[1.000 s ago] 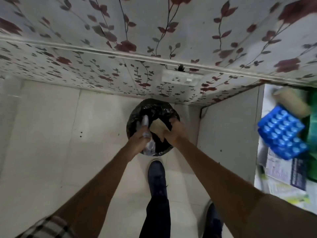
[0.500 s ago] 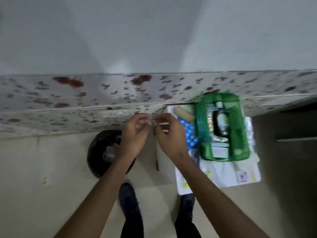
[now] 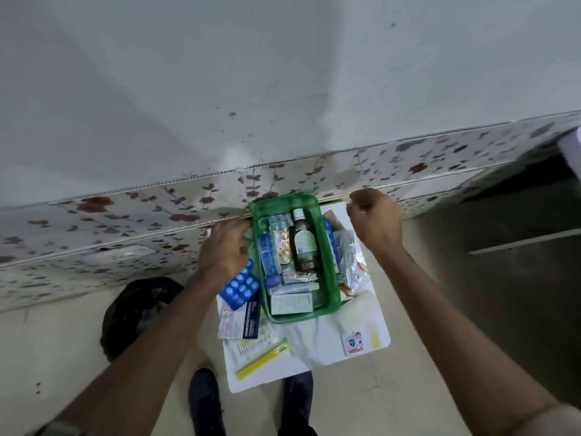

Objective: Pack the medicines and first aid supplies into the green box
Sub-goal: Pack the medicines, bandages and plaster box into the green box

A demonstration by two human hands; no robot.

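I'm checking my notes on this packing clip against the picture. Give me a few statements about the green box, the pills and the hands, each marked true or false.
1. A brown bottle lies inside the green box. True.
2. The blue pill sheet is already in the box. False: it lies outside, by the box's left wall, on the white table.
3. The left hand is at the box's left side. True.
4. The right hand grips the bottle. False: it is closed in a fist beside the box's far right corner, away from the bottle.
5. The black bin stands on the table. False: it is on the floor, left of the table.
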